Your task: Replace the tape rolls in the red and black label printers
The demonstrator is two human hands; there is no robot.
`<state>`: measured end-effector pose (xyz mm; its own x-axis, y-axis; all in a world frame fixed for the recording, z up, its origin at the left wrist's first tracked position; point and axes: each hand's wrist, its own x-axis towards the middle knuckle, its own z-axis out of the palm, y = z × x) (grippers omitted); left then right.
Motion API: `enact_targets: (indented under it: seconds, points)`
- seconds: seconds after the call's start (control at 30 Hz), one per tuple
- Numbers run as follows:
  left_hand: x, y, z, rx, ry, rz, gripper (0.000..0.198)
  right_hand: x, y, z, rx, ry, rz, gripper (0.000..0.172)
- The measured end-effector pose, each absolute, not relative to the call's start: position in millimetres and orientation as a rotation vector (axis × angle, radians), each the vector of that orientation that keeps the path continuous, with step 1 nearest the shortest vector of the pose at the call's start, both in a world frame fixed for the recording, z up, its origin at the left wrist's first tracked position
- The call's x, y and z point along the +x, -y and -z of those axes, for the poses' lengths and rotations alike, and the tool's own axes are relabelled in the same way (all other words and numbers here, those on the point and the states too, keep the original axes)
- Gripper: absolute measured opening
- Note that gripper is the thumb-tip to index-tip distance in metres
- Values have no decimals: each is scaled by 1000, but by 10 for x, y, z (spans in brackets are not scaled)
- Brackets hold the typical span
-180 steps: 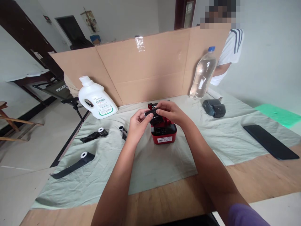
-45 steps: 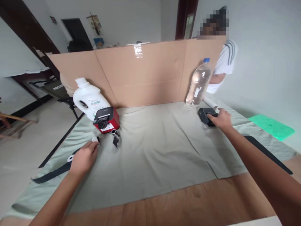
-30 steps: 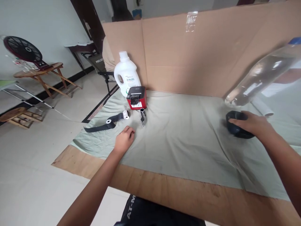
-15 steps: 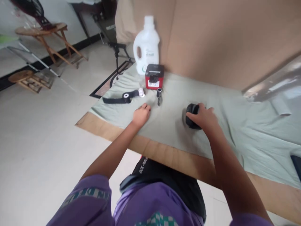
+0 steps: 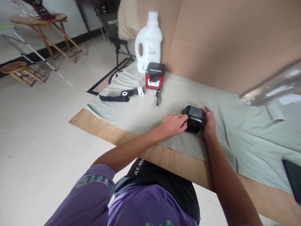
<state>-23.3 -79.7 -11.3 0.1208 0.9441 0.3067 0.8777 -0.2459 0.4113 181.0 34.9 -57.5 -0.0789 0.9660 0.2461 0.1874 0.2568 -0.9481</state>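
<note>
A small glossy black box-like device with rounded edges rests on the cloth between my two hands. My left hand has its fingers curled against the device's left side; the fingertips are partly hidden. My right hand grips the right side, its fingers bent and partly hidden by the device. To the left lie a metal keychain-like piece and two small rolls of dark strip with white cores. Behind them stands a red and black box-shaped device with a white label.
A white jug-shaped bottle stands behind the red device, before a cardboard panel. Pale green cloth covers the wooden table. At right are a clear plastic sheet, a white roll and a dark phone-like slab.
My left hand has moved right from the bare cloth to the black device. My right hand has shifted from over the device to its right side, and the device has turned.
</note>
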Motion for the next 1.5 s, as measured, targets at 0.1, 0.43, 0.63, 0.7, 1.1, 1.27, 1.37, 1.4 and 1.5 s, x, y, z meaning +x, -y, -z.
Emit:
enact_targets:
  seconds: [0.1, 0.43, 0.63, 0.7, 1.1, 1.27, 1.37, 1.4, 1.5]
  points:
    - [-4, 534, 134, 2022, -1853, -798, 28, 1813, -330, 680, -1022, 1355, -1112, 66]
    - [-281, 365, 391, 1880, -1899, -792, 47, 1805, -246, 690, -1020, 1353, -1102, 63]
    - [-269, 291, 389, 1948, -1845, -759, 44, 1809, -246, 672, -1040, 1360, -1086, 63]
    - [-269, 297, 397, 1969, -1824, -748, 44, 1810, -241, 667, -1040, 1358, -1091, 63]
    - [-259, 299, 396, 2024, -1778, -683, 46, 1822, -273, 708, -1089, 1355, -1046, 62]
    - [-243, 301, 383, 2035, -1787, -666, 46, 1797, -252, 674, -1120, 1402, -1002, 62]
    - [-227, 288, 377, 2085, -1771, -635, 46, 1751, -253, 679, -1168, 1341, -920, 64]
    - [-222, 280, 376, 2106, -1769, -619, 46, 1732, -257, 684, -1187, 1305, -889, 65]
    - [-216, 253, 381, 2169, -1770, -570, 43, 1691, -271, 702, -1226, 1230, -843, 66]
